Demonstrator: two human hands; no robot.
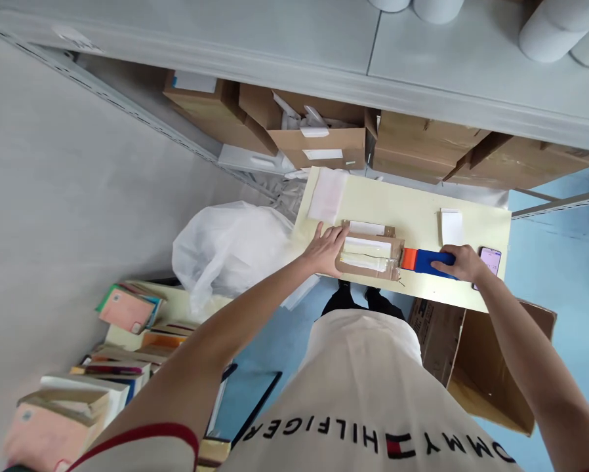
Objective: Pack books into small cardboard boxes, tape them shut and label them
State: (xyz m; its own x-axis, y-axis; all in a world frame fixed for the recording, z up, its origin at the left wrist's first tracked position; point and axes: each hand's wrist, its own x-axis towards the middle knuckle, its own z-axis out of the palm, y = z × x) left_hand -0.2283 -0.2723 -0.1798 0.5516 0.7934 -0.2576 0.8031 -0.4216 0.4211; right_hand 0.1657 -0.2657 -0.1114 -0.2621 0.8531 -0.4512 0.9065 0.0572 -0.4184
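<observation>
A small brown cardboard package [366, 265] with clear tape and white labels lies near the front edge of the pale yellow table [397, 203]. My left hand [325, 250] grips its left end, fingers on the far side and thumb nearer me. In my right hand [460, 263] is a flat blue and orange object [427, 261], its thumb on top. The orange end meets the package's right edge; whether it goes inside, I cannot tell. Another cardboard piece [370, 229] shows just behind the package.
On the table are a pinkish sheet [328, 195], a white pad [452, 226] and a phone [489, 259]. Shelved cardboard boxes [319, 144] stand behind. A white plastic bag [230, 246] is at left, books [122, 367] lower left, and an open carton [496, 367] at right.
</observation>
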